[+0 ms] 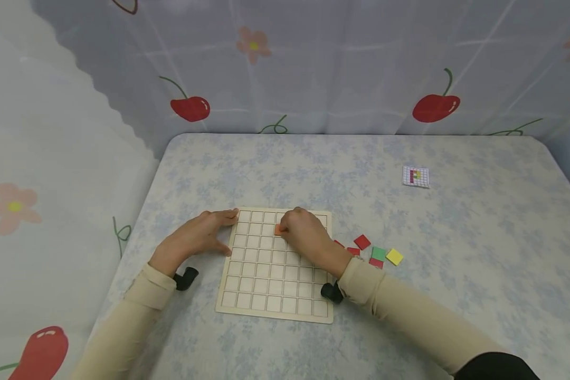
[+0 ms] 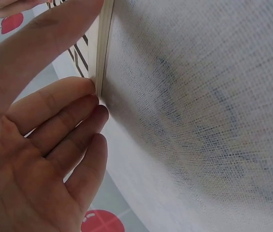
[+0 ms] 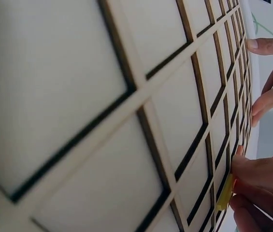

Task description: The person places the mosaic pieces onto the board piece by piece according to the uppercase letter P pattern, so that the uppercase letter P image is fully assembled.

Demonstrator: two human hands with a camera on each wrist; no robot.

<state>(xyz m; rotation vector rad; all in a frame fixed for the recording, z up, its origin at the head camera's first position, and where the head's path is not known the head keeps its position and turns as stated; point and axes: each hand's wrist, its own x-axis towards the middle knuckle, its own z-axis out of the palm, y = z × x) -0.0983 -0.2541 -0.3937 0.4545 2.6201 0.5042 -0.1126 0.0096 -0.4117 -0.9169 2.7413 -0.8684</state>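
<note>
My left hand (image 1: 198, 234) rests at the left edge of a pale wooden grid board (image 1: 274, 318), thumb and fingers spread and gently bent. Fingertips (image 2: 95, 89) touch the board's side in the left wrist view. Over the board's upper part, my right hand (image 1: 306, 232) has its fingers bunched on a small orange-red square tile (image 1: 277, 230) at a cell. In the right wrist view a yellow tile (image 3: 224, 193) shows beside those fingertips, and the fingers partly cover red and orange tile edges. Whether the yellow one lies in a cell I cannot tell.
Right of the board lie loose tiles: several red ones (image 1: 362, 242), a green one (image 1: 378, 254) and a yellow one (image 1: 395, 257). My right forearm partly hides that group. Farther back is a small card (image 1: 415, 177) printed with a coloured grid pattern.
</note>
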